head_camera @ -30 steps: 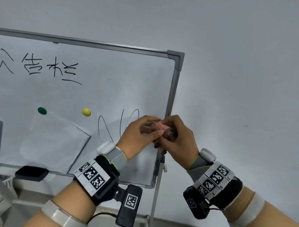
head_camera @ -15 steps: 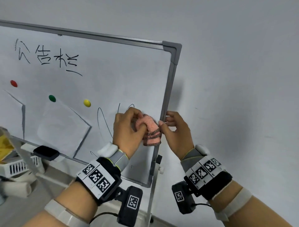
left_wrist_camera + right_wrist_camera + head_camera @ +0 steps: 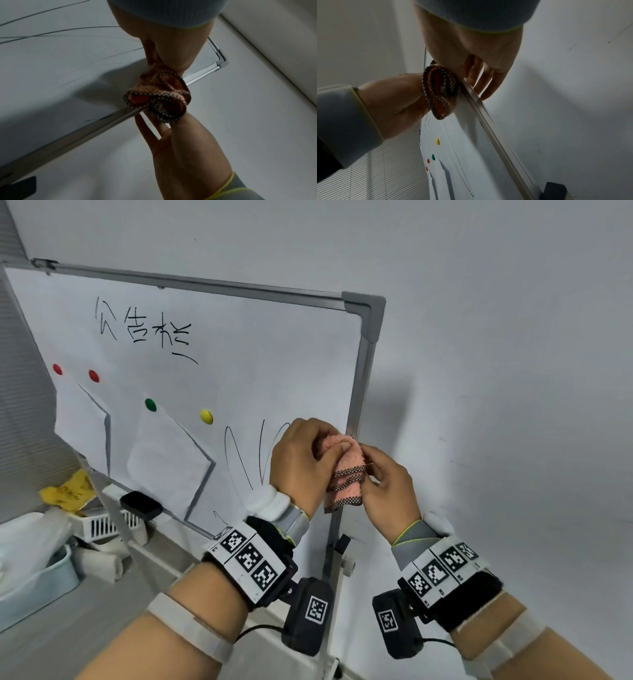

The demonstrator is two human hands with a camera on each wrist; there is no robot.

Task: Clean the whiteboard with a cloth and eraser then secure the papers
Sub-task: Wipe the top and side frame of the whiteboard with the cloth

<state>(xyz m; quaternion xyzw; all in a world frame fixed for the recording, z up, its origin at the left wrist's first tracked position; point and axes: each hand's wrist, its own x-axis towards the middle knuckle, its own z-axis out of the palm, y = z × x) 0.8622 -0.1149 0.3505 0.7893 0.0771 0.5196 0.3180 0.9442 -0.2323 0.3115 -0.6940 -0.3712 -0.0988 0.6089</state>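
A pink cloth (image 3: 346, 474) with a dark checked hem hangs bunched in front of the whiteboard's (image 3: 257, 364) right frame. My left hand (image 3: 301, 460) grips its upper part. My right hand (image 3: 383, 487) pinches its right edge with thumb and forefinger. The wrist views show the cloth (image 3: 159, 94) (image 3: 440, 92) rolled between both hands, against the frame. Black curved marker lines (image 3: 236, 453) and handwriting remain on the board. Two papers (image 3: 164, 460) (image 3: 78, 419) hang under coloured magnets, each with a loose corner. A black eraser (image 3: 141, 505) sits on the tray.
A yellow magnet (image 3: 206, 416) sits alone beside the green one (image 3: 150, 404). At lower left stand a white slotted basket (image 3: 102, 525), yellow paper (image 3: 66, 491) and a pale bin (image 3: 37, 580). The board's stand post (image 3: 330, 559) runs down below my hands. Bare wall lies to the right.
The balled cloth has unrolled and now hangs from my left hand. Both hands have shifted slightly left onto the board's right edge, and more of the board's left side has come into view.
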